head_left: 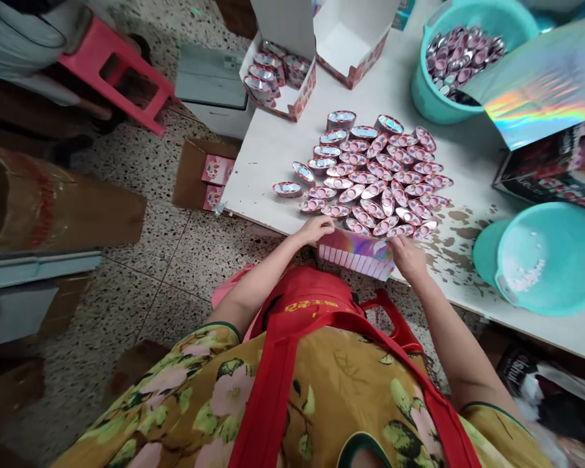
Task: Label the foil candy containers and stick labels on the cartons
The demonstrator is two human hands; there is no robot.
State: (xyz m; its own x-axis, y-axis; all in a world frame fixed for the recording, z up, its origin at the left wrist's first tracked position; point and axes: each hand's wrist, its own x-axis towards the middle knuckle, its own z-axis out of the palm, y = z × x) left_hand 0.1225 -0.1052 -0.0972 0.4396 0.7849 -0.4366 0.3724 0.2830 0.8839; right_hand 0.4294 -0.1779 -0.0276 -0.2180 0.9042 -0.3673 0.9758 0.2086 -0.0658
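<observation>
Head view: my left hand (318,229) and right hand (409,257) grip opposite ends of shiny strip (355,244), thumbs and fingers closed on it, at near edge of table (268,149). Just beyond: cluster of oval packs (380,171). Far left, lidded box (305,94) holds more such packs; open box (358,70) beside it. Upper teal bucket (426,97): heap of pink and silver pieces (461,58). Lower teal bucket (487,250): few white bits (529,276). Brown carton (188,172) on floor: pink packets (217,170).
</observation>
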